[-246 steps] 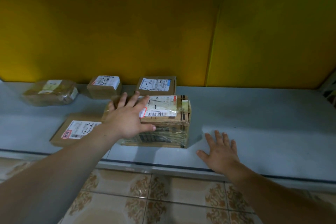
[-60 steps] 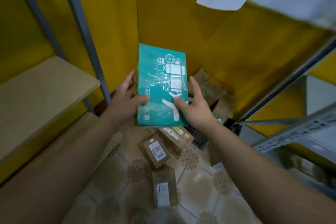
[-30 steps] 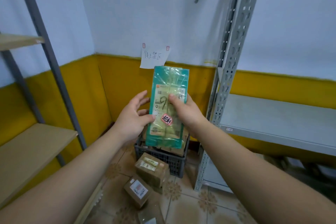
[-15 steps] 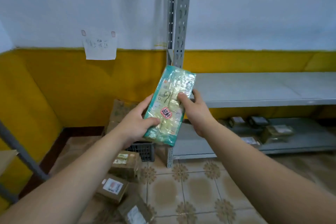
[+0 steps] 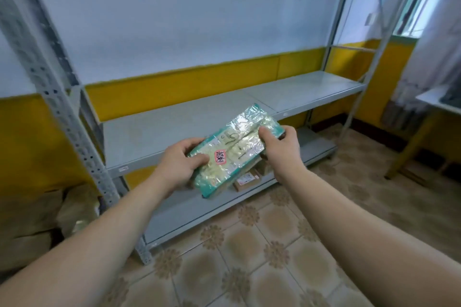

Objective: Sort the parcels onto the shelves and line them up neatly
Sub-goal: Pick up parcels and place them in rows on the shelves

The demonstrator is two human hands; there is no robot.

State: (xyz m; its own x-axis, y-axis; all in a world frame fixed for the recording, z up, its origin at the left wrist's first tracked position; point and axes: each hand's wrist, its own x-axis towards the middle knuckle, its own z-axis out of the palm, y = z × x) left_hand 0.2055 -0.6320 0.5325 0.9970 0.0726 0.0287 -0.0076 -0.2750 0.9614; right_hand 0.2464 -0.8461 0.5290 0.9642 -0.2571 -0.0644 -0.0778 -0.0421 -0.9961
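Since half a second ago you have swung the teal film-wrapped parcel (image 5: pixel 234 149) from near upright to almost flat, and the rack now fills your view. A wall, white above and yellow below, runs behind the grey metal rack (image 5: pixel 57 97). You see its middle shelf (image 5: pixel 154 132) from above, while your arms partly hide the lower shelf (image 5: pixel 189 209). Patterned floor tiles (image 5: pixel 274 244) spread beneath you, and blurred brown boxes (image 5: pixel 30 219) sit at the left beside the rack's post. You hold the parcel in the air before the middle shelf's front edge, its long axis running from near-left to far-right, label side facing you. Your left hand (image 5: pixel 178 166) grips the near end, thumb on top; your right hand (image 5: pixel 282 147) curls over the far end. A small brown parcel (image 5: pixel 245 178) peeks out below, mostly covered. The red sticker (image 5: pixel 220 157) by your left thumb is too blurred to read.
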